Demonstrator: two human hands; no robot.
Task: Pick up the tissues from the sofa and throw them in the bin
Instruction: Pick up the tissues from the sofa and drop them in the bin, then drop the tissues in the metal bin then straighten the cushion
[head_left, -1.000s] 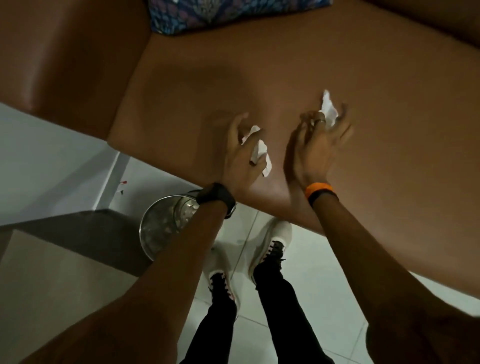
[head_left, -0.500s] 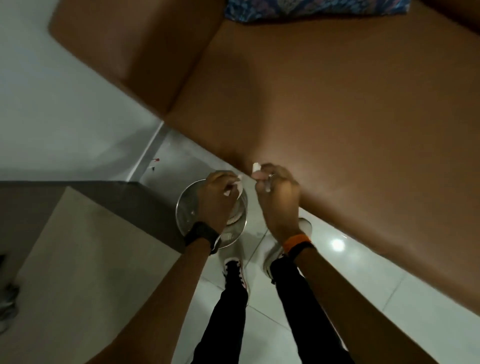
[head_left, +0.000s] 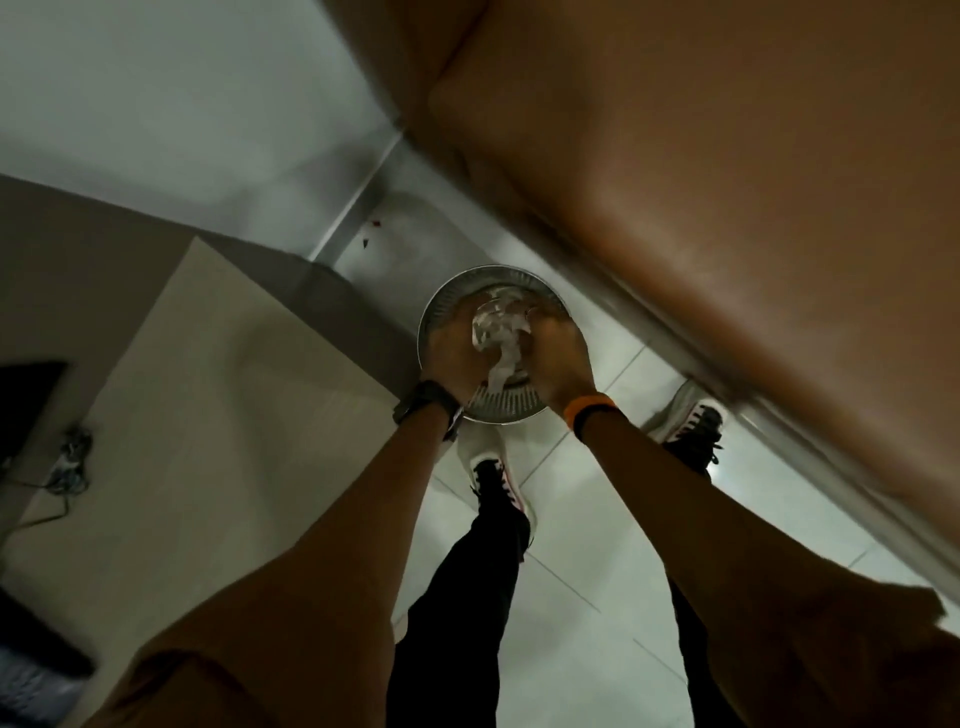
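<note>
Both my hands are down over the mouth of the round metal bin (head_left: 441, 317) on the floor beside the sofa (head_left: 727, 182). My left hand (head_left: 451, 353), with a black watch, and my right hand (head_left: 560, 358), with an orange band, are close together. Crumpled white tissues (head_left: 497, 335) show between them, bunched against the fingers, and one strip hangs down towards the wrists. The picture is blurred, so the finger grip is hard to read. Much of the bin's inside is hidden by my hands.
The brown sofa's seat edge runs diagonally along the right. A pale cabinet or low table (head_left: 208, 415) stands left of the bin, with cables (head_left: 70, 462) further left. My feet in white shoes (head_left: 498, 483) stand on the white tiled floor just behind the bin.
My hands have gone from the sofa seat, each with a tissue, to the bin and now lower into its mouth. The view has swung left and down, away from the sofa.
</note>
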